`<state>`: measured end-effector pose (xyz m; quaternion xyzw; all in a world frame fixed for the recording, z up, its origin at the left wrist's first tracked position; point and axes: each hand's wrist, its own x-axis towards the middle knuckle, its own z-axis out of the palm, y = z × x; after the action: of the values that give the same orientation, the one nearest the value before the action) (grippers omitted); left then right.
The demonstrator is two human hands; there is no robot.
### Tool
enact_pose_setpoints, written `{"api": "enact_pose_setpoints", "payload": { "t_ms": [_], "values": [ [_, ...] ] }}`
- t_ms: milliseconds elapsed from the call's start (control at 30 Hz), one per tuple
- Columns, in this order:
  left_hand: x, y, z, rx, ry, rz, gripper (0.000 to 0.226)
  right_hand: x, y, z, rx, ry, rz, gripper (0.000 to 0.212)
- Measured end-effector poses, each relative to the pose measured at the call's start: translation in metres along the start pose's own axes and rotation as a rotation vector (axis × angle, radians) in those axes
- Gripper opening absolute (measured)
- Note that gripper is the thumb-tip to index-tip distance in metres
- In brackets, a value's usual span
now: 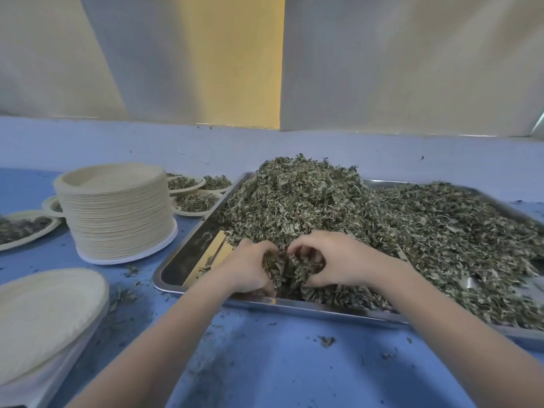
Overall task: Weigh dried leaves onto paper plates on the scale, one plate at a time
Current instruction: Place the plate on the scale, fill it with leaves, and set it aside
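Note:
A big heap of dried leaves fills a steel tray on the blue table. At the tray's near edge my left hand and my right hand are cupped together, fingers curled round a clump of dried leaves between them. An empty paper plate lies at the lower left on top of a white scale, whose display is out of sight.
A tall stack of paper plates stands left of the tray. Behind and beside it lie several plates holding leaves, one at the far left edge. Leaf crumbs are scattered over the blue table. A wall rises behind.

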<state>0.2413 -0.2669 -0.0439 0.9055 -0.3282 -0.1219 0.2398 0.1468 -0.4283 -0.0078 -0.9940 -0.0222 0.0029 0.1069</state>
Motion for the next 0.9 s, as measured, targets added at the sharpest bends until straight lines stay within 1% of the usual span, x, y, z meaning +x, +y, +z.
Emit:
{"api": "enact_pose_setpoints", "payload": {
  "t_ms": [100, 167, 233, 300, 367, 433, 467, 533, 600, 633, 733, 767, 833, 900],
  "values": [
    [0.002, 0.008, 0.003, 0.001, -0.056, 0.022, 0.1, -0.005, 0.006, 0.004, -0.291, -0.041, 0.105, 0.073],
    [0.003, 0.017, 0.011, -0.037, -0.099, 0.043, 0.101, 0.002, 0.004, 0.015, -0.328, -0.067, 0.149, 0.076],
    [0.004, 0.023, 0.018, -0.043, -0.081, 0.074, 0.091, 0.009, 0.0, 0.026, -0.277, -0.016, 0.126, 0.07],
    [0.003, 0.023, 0.017, -0.082, -0.057, 0.064, 0.079, 0.012, 0.0, 0.032, -0.141, 0.048, 0.079, 0.066],
    [0.002, 0.017, 0.011, -0.072, -0.045, 0.017, 0.08, 0.009, 0.003, 0.033, 0.099, 0.081, 0.052, 0.065],
    [-0.003, 0.011, 0.002, 0.054, -0.025, -0.052, 0.084, 0.004, 0.007, 0.032, 0.292, 0.074, 0.04, 0.069],
    [-0.006, 0.009, -0.003, 0.121, -0.02, -0.098, 0.088, 0.002, 0.008, 0.03, 0.303, 0.061, 0.035, 0.072],
    [-0.01, 0.007, -0.008, 0.172, -0.031, -0.145, 0.098, 0.003, 0.009, 0.029, 0.167, 0.025, 0.043, 0.081],
    [-0.01, 0.008, -0.006, 0.121, -0.064, -0.116, 0.102, 0.011, 0.002, 0.032, 0.057, -0.024, 0.064, 0.085],
    [-0.009, 0.01, -0.004, 0.083, -0.082, -0.088, 0.1, 0.017, -0.004, 0.035, 0.054, -0.033, 0.064, 0.082],
    [-0.007, 0.012, 0.0, 0.006, -0.098, -0.084, 0.085, 0.033, -0.023, 0.045, 0.128, 0.006, 0.006, 0.055],
    [-0.007, 0.011, 0.0, -0.026, -0.083, -0.099, 0.082, 0.037, -0.027, 0.047, 0.168, 0.03, -0.008, 0.051],
    [-0.009, 0.005, -0.003, -0.104, -0.025, -0.124, 0.079, 0.042, -0.031, 0.048, 0.261, 0.093, -0.014, 0.055],
    [-0.014, -0.001, -0.009, -0.224, 0.052, -0.127, 0.09, 0.044, -0.033, 0.044, 0.377, 0.174, -0.005, 0.063]
  ]
}}
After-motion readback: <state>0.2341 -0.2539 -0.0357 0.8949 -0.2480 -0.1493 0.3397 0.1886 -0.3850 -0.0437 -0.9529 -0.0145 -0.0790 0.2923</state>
